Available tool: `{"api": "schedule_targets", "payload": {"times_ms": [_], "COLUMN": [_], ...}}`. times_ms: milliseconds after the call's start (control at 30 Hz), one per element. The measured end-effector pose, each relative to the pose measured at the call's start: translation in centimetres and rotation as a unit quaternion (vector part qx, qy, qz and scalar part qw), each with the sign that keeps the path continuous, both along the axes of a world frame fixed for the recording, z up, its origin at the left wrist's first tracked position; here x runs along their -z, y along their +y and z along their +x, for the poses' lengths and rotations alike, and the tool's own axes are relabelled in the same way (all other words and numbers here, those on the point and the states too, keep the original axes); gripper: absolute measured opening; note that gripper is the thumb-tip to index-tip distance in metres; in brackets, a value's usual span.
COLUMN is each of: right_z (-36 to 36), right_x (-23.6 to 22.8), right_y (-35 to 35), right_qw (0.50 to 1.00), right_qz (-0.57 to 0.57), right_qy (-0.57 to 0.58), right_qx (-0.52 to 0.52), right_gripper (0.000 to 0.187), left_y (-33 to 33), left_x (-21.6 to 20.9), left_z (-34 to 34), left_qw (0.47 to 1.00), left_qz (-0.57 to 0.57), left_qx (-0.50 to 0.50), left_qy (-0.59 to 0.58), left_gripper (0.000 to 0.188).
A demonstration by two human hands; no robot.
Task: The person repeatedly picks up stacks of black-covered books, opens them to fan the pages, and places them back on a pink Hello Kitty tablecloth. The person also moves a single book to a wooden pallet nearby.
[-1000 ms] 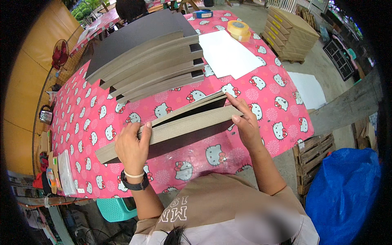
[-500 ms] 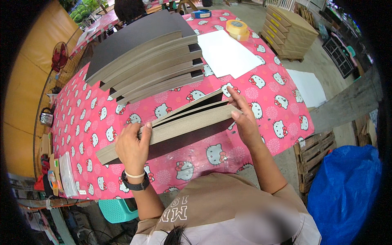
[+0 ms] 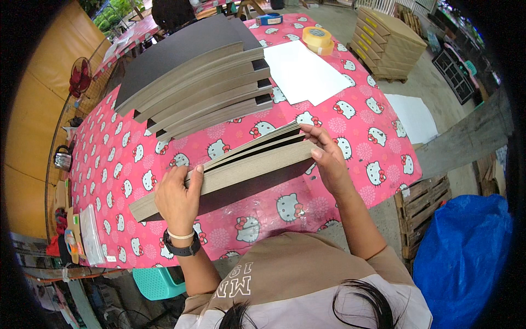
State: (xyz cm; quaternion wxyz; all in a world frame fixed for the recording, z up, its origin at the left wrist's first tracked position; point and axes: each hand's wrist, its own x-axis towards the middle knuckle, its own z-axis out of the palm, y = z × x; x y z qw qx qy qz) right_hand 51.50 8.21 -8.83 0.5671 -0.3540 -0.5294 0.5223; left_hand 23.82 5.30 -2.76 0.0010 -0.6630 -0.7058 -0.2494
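Observation:
A thick stack of dark-faced boards (image 3: 249,174) with grey-brown edges stands tilted on the pink patterned tablecloth in front of me. My left hand (image 3: 179,194) grips its left part, thumb over the top edges. At the right end my right hand (image 3: 327,156) holds the boards between thumb and fingers. Several far-side boards fan apart there, leaving dark gaps. Beyond lies a larger pile of the same black boards (image 3: 181,52), set in staggered bundles. White paper sheets (image 3: 304,71) lie to the right of that pile.
Rolls of clear tape (image 3: 318,38) and a blue tape roll (image 3: 269,19) sit at the table's far side. Wrapped brown bundles (image 3: 386,46) stand on a pallet at far right. A blue tarp (image 3: 463,263) and a green stool (image 3: 158,283) are near the table.
The fingers of my right hand have curled in on the far-side boards, and the fanned boards at that end have shifted slightly. My left hand keeps its place.

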Motion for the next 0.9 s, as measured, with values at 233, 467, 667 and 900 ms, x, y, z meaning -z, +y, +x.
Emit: {"api": "schedule_targets", "payload": {"times_ms": [233,467,667,900], "right_z": [0.2,1.2,-0.2,3.1], "right_x": [0.2,0.2,2.0,1.7], "right_y": [-0.1,4.1,9.3,6.9], "right_qw": [0.999,0.987,0.942,0.973], "right_qz": [0.031,-0.103,-0.018,-0.027], "right_qy": [-0.02,0.033,-0.33,-0.167], "right_qx": [0.021,-0.12,-0.063,0.154], "right_gripper": [0.055,0.035,0.042,0.036], "left_y": [0.1,-0.4,-1.8,-2.8], "left_x": [0.1,0.4,-0.1,0.2], "left_z": [0.0,-0.3,-0.4,-0.9], "left_qw": [1.0,1.0,0.988,0.98], "left_qz": [-0.002,0.03,0.051,0.066], "left_qx": [-0.007,0.002,0.132,0.151], "left_qy": [0.005,0.004,0.056,0.114], "left_gripper": [0.036,0.034,0.054,0.069]}}
